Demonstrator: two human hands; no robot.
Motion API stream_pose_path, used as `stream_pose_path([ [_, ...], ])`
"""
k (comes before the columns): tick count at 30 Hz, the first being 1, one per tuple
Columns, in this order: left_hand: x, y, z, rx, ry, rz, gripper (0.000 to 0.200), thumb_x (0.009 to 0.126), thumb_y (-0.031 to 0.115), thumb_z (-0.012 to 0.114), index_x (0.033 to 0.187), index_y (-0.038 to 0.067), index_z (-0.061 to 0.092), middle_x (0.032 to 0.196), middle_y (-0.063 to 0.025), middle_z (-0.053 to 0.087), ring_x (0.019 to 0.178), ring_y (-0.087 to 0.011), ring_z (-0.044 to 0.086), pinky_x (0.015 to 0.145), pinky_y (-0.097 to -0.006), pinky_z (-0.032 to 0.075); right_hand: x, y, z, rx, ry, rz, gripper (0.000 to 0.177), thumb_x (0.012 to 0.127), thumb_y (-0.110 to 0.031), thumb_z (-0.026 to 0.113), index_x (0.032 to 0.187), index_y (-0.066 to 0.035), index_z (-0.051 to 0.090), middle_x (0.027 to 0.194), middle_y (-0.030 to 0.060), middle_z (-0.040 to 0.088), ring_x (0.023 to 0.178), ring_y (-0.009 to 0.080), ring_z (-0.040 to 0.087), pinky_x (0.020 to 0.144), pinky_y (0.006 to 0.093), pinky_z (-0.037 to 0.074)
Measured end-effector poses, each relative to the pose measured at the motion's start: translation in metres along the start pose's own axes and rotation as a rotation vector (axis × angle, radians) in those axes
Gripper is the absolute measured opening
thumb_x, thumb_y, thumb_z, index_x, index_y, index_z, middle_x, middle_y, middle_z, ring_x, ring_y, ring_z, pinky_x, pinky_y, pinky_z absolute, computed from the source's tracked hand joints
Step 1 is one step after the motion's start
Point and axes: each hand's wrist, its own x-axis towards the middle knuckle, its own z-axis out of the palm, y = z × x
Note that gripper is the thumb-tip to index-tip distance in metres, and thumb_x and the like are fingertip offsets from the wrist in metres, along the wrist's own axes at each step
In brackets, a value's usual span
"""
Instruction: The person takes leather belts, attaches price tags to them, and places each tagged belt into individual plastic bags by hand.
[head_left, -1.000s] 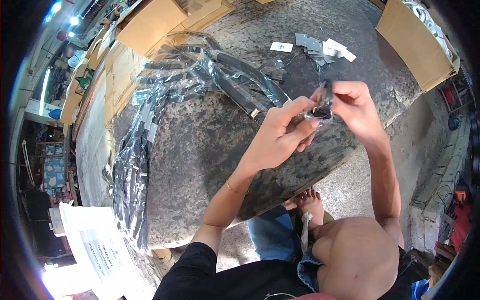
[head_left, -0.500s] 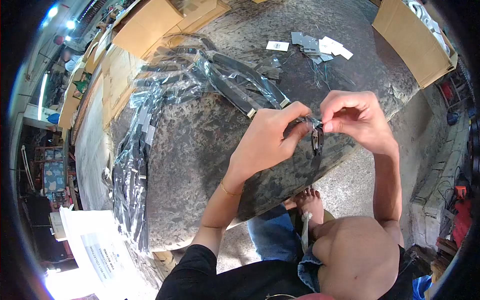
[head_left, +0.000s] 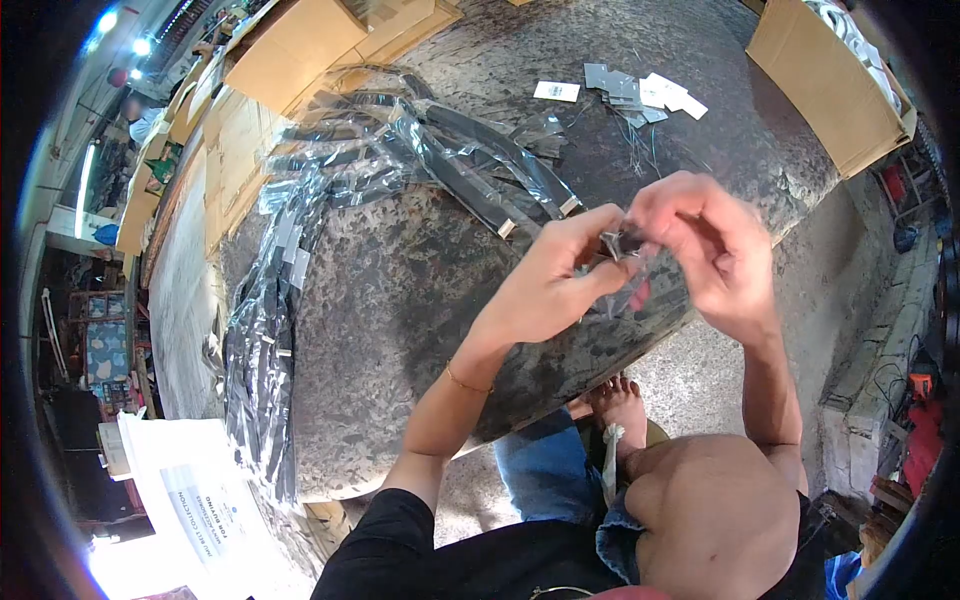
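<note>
In the head view, my left hand (head_left: 545, 285) pinches the buckle end of a dark belt (head_left: 622, 241) between thumb and forefinger, over the near part of the table. A bit of metal and some clear plastic glint at the fingertips. My right hand (head_left: 715, 250) is curled, its fingertips closed against the same end; motion blurs them. Behind my left hand lie several black belts in clear plastic sleeves (head_left: 455, 170), with light-coloured ends. More sleeved belts (head_left: 262, 390) run down the left side of the table.
White and grey tags (head_left: 620, 88) with thin strings lie at the back of the dark, worn table (head_left: 380, 330). Cardboard boxes stand at the back left (head_left: 300, 55) and back right (head_left: 825, 85). A printed white box (head_left: 190, 500) sits at the front left.
My right hand has shifted slightly and turned inward over the buckle end. My left thumb and forefinger have moved right, and the metal part no longer hangs below my fingers.
</note>
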Motion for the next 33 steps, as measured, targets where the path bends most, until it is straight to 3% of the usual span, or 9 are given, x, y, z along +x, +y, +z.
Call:
stream_pose_path([
  [5, 0.002, 0.01, 0.001, -0.218, 0.023, -0.15, 0.018, 0.086, 0.005, 0.046, 0.101, 0.001, 0.055, 0.066, -0.0021, 0.054, 0.053, -0.0074, 0.05, 0.05, -0.0232, 0.036, 0.003, 0.003, -0.004, 0.126, -0.151, -0.007, 0.013, 0.085, 0.004, 0.058, 0.096, 0.0, 0.063, 0.106, 0.0144, 0.063, 0.085, 0.022, 0.067, 0.07, 0.03, 0.052],
  [7, 0.003, 0.016, 0.0, -0.212, 0.013, -0.159, 0.016, 0.087, 0.005, 0.045, 0.099, 0.001, 0.054, 0.066, -0.0018, 0.053, 0.053, -0.0073, 0.049, 0.05, -0.0233, 0.036, 0.006, -0.002, -0.003, -0.187, -0.101, -0.094, 0.013, 0.084, 0.0, 0.061, 0.097, -0.003, 0.064, 0.107, 0.0142, 0.063, 0.087, 0.0271, 0.066, 0.072, 0.0325, 0.051],
  [11, 0.001, 0.012, -0.002, -0.208, 0.013, -0.208, 0.011, 0.088, 0.004, 0.045, 0.095, 0.0, 0.053, 0.064, -0.0014, 0.051, 0.052, -0.0071, 0.048, 0.048, -0.0239, 0.036, 0.007, -0.006, -0.003, -0.242, -0.113, -0.045, 0.011, 0.082, -0.003, 0.065, 0.093, -0.003, 0.063, 0.105, 0.0146, 0.062, 0.087, 0.0315, 0.065, 0.071, 0.0345, 0.051],
  [14, 0.001, 0.016, 0.004, -0.161, 0.03, -0.2, 0.008, 0.09, 0.005, 0.046, 0.091, 0.0, 0.052, 0.063, -0.0012, 0.05, 0.051, -0.0074, 0.048, 0.048, -0.0244, 0.037, 0.007, -0.006, -0.006, -0.289, -0.163, 0.029, 0.011, 0.079, -0.001, 0.066, 0.088, -0.003, 0.06, 0.101, 0.0133, 0.06, 0.087, 0.031, 0.062, 0.074, 0.0332, 0.049],
  [20, 0.003, 0.022, 0.004, -0.096, -0.029, -0.282, 0.009, 0.09, 0.006, 0.046, 0.089, 0.0, 0.052, 0.061, -0.0023, 0.052, 0.05, -0.0078, 0.048, 0.047, -0.0245, 0.037, 0.002, 0.007, -0.002, -0.123, -0.035, -0.104, 0.014, 0.079, 0.0, 0.067, 0.083, -0.005, 0.055, 0.097, 0.0091, 0.052, 0.09, 0.0197, 0.055, 0.078, 0.0284, 0.044],
  [22, 0.001, 0.016, -0.001, -0.119, -0.031, -0.276, 0.01, 0.09, 0.007, 0.046, 0.092, 0.0, 0.053, 0.065, -0.0021, 0.054, 0.05, -0.0079, 0.048, 0.048, -0.0237, 0.037, 0.002, 0.015, -0.005, 0.432, 0.118, 0.026, 0.012, 0.084, 0.0, 0.064, 0.083, -0.005, 0.054, 0.099, 0.0076, 0.052, 0.092, 0.0153, 0.052, 0.079, 0.0272, 0.042],
  [24, 0.001, 0.015, -0.003, -0.14, -0.039, -0.266, 0.012, 0.089, 0.007, 0.046, 0.095, 0.001, 0.054, 0.068, -0.002, 0.055, 0.051, -0.008, 0.048, 0.049, -0.0229, 0.037, 0.005, 0.017, -0.009, 0.355, 0.106, 0.008, 0.008, 0.087, -0.002, 0.063, 0.085, -0.004, 0.056, 0.099, 0.0054, 0.054, 0.091, 0.0129, 0.053, 0.078, 0.0266, 0.044],
  [27, 0.002, 0.014, -0.002, -0.18, 0.019, -0.186, 0.01, 0.088, 0.005, 0.043, 0.088, 0.0, 0.051, 0.061, -0.004, 0.054, 0.05, -0.0081, 0.049, 0.047, -0.0244, 0.037, 0.003, 0.019, -0.008, 0.16, -0.151, 0.085, 0.013, 0.087, -0.009, 0.067, 0.095, -0.001, 0.062, 0.094, 0.0055, 0.06, 0.085, 0.0128, 0.059, 0.073, 0.0278, 0.05],
  [33, 0.002, 0.01, -0.002, -0.16, 0.082, -0.128, 0.009, 0.087, 0.003, 0.042, 0.089, -0.001, 0.05, 0.063, -0.004, 0.054, 0.052, -0.0086, 0.05, 0.047, -0.0252, 0.039, 0.007, 0.009, -0.004, 0.124, -0.17, 0.14, 0.02, 0.087, -0.012, 0.067, 0.103, 0.0, 0.064, 0.096, 0.0073, 0.063, 0.085, 0.0137, 0.061, 0.073, 0.0286, 0.051],
])
